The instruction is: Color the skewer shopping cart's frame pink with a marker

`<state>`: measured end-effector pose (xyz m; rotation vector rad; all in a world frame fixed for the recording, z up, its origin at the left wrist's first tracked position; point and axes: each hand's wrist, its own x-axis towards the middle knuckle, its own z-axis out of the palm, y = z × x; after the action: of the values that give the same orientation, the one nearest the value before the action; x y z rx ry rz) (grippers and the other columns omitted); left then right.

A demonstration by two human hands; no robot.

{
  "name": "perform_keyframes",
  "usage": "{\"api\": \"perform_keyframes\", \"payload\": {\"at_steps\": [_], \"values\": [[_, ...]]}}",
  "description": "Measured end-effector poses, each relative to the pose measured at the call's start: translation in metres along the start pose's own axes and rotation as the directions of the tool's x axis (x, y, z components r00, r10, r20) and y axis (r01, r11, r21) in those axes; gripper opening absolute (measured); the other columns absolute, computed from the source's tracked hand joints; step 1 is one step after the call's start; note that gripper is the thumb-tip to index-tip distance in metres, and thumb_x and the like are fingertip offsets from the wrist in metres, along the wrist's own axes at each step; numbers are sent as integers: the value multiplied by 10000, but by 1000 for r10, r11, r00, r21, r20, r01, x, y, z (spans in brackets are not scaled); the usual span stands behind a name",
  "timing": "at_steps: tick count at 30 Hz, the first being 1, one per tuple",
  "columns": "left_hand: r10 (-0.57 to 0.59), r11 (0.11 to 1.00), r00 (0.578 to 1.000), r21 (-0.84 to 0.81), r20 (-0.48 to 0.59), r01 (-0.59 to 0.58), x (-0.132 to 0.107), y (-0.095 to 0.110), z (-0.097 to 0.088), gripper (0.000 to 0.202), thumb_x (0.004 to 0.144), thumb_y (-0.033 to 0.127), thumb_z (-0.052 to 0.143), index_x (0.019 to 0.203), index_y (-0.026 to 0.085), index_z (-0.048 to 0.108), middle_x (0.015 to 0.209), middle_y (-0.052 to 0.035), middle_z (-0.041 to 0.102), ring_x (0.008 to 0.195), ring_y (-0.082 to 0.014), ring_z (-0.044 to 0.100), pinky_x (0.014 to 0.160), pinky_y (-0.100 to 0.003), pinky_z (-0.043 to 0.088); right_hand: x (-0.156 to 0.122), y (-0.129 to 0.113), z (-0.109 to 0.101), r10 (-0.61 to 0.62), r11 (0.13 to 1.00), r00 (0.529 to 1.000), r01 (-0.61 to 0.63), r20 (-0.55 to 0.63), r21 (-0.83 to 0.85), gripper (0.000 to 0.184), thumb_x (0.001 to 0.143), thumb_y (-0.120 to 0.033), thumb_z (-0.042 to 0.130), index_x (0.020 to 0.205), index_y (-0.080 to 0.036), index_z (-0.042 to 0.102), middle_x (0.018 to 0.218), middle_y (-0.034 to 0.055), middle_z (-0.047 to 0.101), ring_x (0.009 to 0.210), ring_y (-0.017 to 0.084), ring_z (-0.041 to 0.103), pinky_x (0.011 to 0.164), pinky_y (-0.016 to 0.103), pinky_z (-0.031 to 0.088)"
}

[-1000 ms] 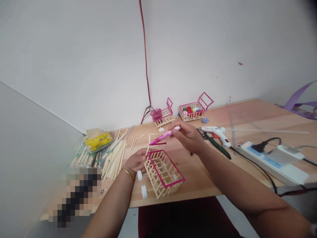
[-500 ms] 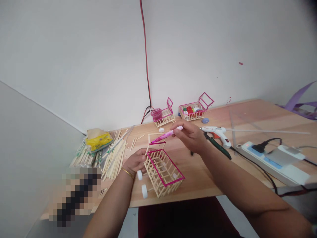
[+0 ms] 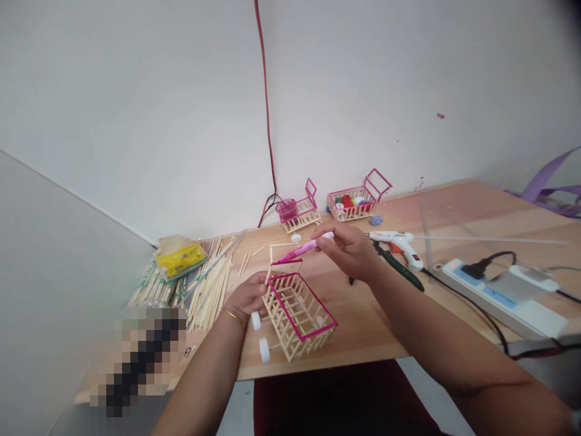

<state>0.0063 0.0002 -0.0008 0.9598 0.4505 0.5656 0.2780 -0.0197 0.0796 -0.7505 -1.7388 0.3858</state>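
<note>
A miniature shopping cart (image 3: 290,321) made of pale sticks, with a magenta top rim and white round wheels, is tilted near the table's front edge. My left hand (image 3: 247,295) grips its handle end from the left; some fingers are hidden behind the sticks. Between the thumb and fingers of my right hand (image 3: 345,245) is a slim paintbrush (image 3: 304,247), white and smeared with pink. Its tip touches the crossbar of the cart's handle frame, which is magenta there, while the frame's upper sticks are bare wood.
Two similar carts, one (image 3: 302,217) beside a pink cup (image 3: 287,209) and one (image 3: 351,203) holding colourful pots, stand by the wall. Rightward lie a glue gun (image 3: 399,242), green-handled pliers (image 3: 402,270) and a power strip (image 3: 499,297). Loose sticks (image 3: 209,290) and a yellow packet (image 3: 181,259) are leftward.
The paintbrush tip has shifted very slightly along the handle's crossbar. Both hands keep their holds, and the cart stays nearly in place.
</note>
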Motion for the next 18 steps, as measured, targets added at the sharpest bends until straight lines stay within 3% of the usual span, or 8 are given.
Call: {"api": "perform_keyframes", "payload": {"at_steps": [18], "values": [[32,998,998,-51,46,-29,-1,1,2,541,647,366,779,1100,92,671,717,-71,689,359,-76,503,319,-169,348,-1,1,-2,7,1000,1000,-7,-14,-1,85,907,-225,550,917,-212,633,835,18,690,749,139,649,696,260,511]]}}
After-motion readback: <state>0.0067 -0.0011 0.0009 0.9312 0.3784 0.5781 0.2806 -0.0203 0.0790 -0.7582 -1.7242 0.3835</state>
